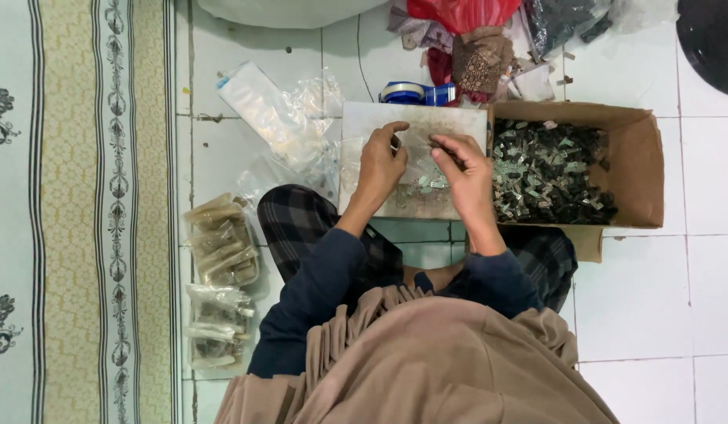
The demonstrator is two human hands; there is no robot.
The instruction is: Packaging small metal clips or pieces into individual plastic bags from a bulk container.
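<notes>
My left hand (382, 162) and my right hand (463, 174) are raised over a pale flat board (364, 118) lying on my lap and the floor. Both hands pinch a small clear plastic bag (417, 141) stretched between them, left fingers on its left edge, right fingers on its right edge. Small dark metal pieces (428, 185) lie on the board under the bag. Just right of my right hand stands an open cardboard box (642, 169) filled with several small dark and silvery parts (548, 173).
Filled clear packets (222, 245) lie stacked on the tiles at my left knee, more packets (215, 328) nearer me. Empty plastic bags (281, 118) sit left of the board. A blue tape dispenser (415, 93), red bag (462, 12) and patterned mat (73, 212) surround the spot.
</notes>
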